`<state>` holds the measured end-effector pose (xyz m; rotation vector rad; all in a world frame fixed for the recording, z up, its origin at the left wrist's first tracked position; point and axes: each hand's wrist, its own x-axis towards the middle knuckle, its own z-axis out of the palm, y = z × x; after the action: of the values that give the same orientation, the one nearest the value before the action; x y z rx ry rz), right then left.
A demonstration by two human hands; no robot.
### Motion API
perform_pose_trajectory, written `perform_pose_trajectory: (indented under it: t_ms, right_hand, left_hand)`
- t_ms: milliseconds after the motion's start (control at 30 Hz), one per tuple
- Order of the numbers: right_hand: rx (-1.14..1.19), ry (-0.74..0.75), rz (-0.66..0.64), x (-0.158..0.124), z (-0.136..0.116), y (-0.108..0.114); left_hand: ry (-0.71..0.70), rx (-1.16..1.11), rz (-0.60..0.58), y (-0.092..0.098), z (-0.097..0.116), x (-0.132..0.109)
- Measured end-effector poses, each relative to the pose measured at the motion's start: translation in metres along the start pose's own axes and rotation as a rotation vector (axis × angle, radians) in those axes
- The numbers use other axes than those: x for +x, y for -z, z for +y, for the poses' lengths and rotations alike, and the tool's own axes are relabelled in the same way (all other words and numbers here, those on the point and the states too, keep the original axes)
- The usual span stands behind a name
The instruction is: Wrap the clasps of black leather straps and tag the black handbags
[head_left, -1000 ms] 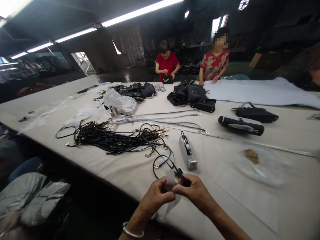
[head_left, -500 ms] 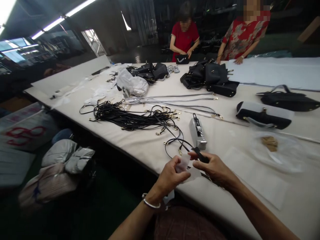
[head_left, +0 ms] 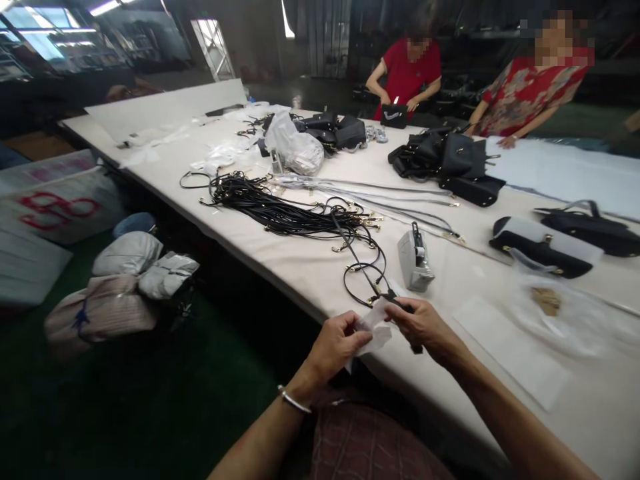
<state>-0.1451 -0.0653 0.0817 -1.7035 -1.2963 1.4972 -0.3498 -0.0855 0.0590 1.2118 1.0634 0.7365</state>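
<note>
A translucent sheet (head_left: 375, 327) is pinched between the fingers (head_left: 347, 330) of the left hand (head_left: 336, 348), closed tight upon it. The right hand (head_left: 423, 327) is closed on the black end of a thin cord (head_left: 363, 279), and that end lies against the sheet's upper edge. The cord loops back to a heap of gold-clipped cords (head_left: 280, 217) on the table (head_left: 295, 277). Both hands are held over the table's edge, near a grey tape dispenser (head_left: 415, 261). A firm, flat pinch seems best, so that the sheet is neither creased nor let slip.
</note>
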Motion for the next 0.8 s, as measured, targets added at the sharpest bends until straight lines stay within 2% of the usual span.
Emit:
perform_pose_trajectory:
  t_ms: [167,333,400,500,567,633,700,800]
  right_hand:
    - [-0.062,-0.074,-0.158,-0.022,0.008,-0.001]
    - [-0.052,0.037,-0.189,-0.025,0.015,-0.012]
    - [-0.069,0.096,-0.230,-0.021,0.015,-0.009]
    - [-0.117,0.123,-0.325,-0.019,0.011,0.005]
    - [-0.146,0.112,-0.366,-0.021,0.008,0.020]
    - [-0.156,0.118,-0.384,-0.023,0.006,0.036]
    - [-0.146,0.155,-0.382,-0.023,0.007,0.053]
    - [-0.125,0.229,-0.346,-0.016,0.013,0.072]
  left_hand:
    - [-0.007,0.000,-0.003,-0.001,-0.014,-0.010]
    - [-0.068,-0.025,-0.067,-0.005,-0.015,-0.016]
    - [-0.083,-0.047,-0.045,-0.008,-0.013,-0.016]
    - [-0.025,0.067,0.103,-0.016,-0.010,-0.013]
    - [-0.034,0.293,0.237,-0.024,-0.009,-0.009]
    - [-0.062,0.510,0.310,-0.035,-0.008,-0.004]
    - [-0.031,0.554,0.303,-0.050,-0.006,0.001]
    - [-0.004,0.329,0.221,-0.073,0.000,0.007]
